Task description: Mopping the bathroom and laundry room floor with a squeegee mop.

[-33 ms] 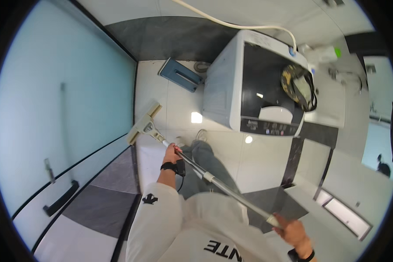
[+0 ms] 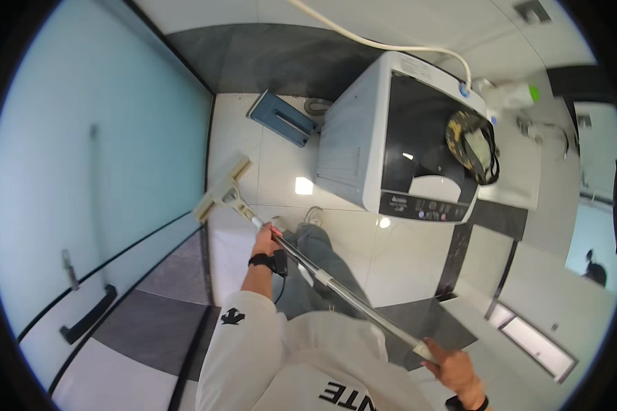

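A mop (image 2: 353, 300) with a metal pole and a wide beige head (image 2: 224, 194) lies slantwise across my body. Its head is at floor level, with its near end close to the frosted glass door's lower edge. My left hand (image 2: 266, 237) is wrapped round the pole just above the head. At the other end of the pole, low on the right, my right hand (image 2: 452, 370) grips the handle. Some of the fingers on both hands are hidden.
A frosted glass door (image 2: 137, 123) with a black handle (image 2: 89, 315) stands on the left. Ahead are a blue bucket (image 2: 281, 118) and a white washing machine (image 2: 343, 144) with a camouflage-patterned bag (image 2: 472, 147) on its lid. A cream hose (image 2: 363, 40) runs behind it, and a sink (image 2: 521, 181) is at the right.
The whole view has shifted and turned slightly. Both hands keep their grip on the mop, and its head stays in nearly the same spot by the door.
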{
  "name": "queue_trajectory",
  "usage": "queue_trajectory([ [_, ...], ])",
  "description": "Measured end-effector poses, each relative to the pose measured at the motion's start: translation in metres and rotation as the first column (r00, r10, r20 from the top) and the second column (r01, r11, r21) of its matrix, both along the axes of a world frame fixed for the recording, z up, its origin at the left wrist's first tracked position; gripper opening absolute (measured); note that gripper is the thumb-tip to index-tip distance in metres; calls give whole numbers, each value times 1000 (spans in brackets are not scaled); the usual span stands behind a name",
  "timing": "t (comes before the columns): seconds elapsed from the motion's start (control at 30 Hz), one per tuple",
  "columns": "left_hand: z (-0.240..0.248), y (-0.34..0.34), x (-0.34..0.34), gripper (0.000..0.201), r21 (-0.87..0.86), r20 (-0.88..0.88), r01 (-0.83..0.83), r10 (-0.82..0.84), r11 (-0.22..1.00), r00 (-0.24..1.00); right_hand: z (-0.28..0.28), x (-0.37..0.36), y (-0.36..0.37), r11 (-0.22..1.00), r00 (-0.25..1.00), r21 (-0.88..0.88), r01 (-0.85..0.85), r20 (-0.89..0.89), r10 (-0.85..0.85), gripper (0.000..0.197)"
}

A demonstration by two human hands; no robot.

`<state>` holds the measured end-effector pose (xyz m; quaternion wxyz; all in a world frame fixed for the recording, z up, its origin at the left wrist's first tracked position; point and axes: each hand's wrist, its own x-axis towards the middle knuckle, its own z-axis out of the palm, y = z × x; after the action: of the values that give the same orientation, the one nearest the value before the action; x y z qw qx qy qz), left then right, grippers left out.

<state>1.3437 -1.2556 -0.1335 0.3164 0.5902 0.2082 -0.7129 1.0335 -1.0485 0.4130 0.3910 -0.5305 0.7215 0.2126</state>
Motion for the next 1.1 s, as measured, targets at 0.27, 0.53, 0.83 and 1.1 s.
queue_trajectory([
  [0.27,-4,-54,-34,14,-234,107,241,-222,942,969,-141,59,-36,988,981,-40,-148,-134,141,56],
  [0.53,13,-18,-148,41,-106,473,493,-392,864,789,-250,17,-77,985,990,-146,-97,90,111,51],
  [0.83,-23,128,-223,35,120,747,763,-564,635,352,-246,-96,13,985,921,6,-174,356,160,55],
  [1.1,81,276,-405,34,-45,310,616,-575,787,757,-153,-298,83,919,944,271,-285,243,221,64],
])
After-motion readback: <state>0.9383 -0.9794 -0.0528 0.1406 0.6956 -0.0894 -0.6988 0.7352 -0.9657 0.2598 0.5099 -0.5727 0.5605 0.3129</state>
